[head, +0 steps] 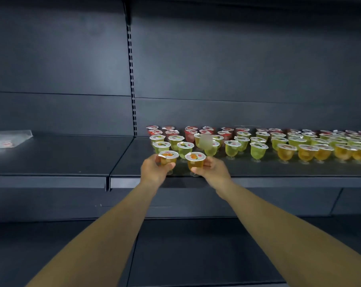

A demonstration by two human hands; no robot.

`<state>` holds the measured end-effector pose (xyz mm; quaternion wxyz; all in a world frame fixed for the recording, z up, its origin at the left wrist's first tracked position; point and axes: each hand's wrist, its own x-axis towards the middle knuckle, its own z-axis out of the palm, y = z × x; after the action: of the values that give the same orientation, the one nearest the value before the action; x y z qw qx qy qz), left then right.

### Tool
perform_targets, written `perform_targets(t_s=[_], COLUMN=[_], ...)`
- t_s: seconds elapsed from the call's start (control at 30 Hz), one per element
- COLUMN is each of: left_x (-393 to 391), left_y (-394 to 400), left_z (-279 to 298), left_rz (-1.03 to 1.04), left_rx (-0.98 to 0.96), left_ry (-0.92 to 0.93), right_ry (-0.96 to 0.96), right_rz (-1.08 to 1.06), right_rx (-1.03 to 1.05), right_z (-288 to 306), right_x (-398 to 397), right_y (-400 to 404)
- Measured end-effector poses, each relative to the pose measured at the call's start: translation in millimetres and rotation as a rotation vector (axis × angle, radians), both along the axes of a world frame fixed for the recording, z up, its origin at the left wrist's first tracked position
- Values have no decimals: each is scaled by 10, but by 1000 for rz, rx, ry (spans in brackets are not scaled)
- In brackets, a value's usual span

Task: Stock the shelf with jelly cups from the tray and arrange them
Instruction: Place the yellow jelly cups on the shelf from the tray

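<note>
The left hand [153, 168] pinches one orange jelly cup [168, 158]. The right hand [211, 167] pinches another orange cup [194, 160]. Each grip holds its cup at the shelf [278, 179] front, by the green cups [183, 149], so colours stay in rows.

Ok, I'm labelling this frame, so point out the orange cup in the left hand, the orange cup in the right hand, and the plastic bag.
left orange cup [168, 155]: head view, on its lid.
right orange cup [195, 156]: head view, on its lid.
plastic bag [9, 139]: head view, on its middle.
</note>
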<state>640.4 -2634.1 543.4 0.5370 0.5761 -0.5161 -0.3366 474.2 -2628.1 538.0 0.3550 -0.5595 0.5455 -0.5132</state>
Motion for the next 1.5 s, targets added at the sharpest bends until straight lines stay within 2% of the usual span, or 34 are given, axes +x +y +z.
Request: perform_targets(t_s=[0.3, 0.5, 0.77, 0.83, 0.93, 1.07, 1.27, 1.5], left_x=[-20, -49, -77, -72, -137, -500, -1387, -2573], left_y=[-257, -278, -129, 39, 346, 697, 1039, 1253], left_z=[-112, -121, -104, -171, -243, -340, -834, -2087], left_rz=[15, 41, -18, -2, -53, -257, -464, -686], left_rx=[-22, -65, -15, -118, -277, -294, -254, -70], left_ry=[-11, -97, -235, -344, -630, -1092, -1291, -1368], right_ry=[35, 29, 54, 226, 637, 976, 1146, 1171], right_rz=[-67, -101, -111, -129, -146, -147, -106, 33], right_rx=[-38, -24, -12, -88, -217, -241, -92, 185], right_z=[-94, -119, -117, -175, -286, -493, -976, -2043], right_x=[62, 67, -118, -298, -634, -1083, -1793, -2879], right_y=[-256, -271, -53, 119, 456, 881, 1387, 1723])
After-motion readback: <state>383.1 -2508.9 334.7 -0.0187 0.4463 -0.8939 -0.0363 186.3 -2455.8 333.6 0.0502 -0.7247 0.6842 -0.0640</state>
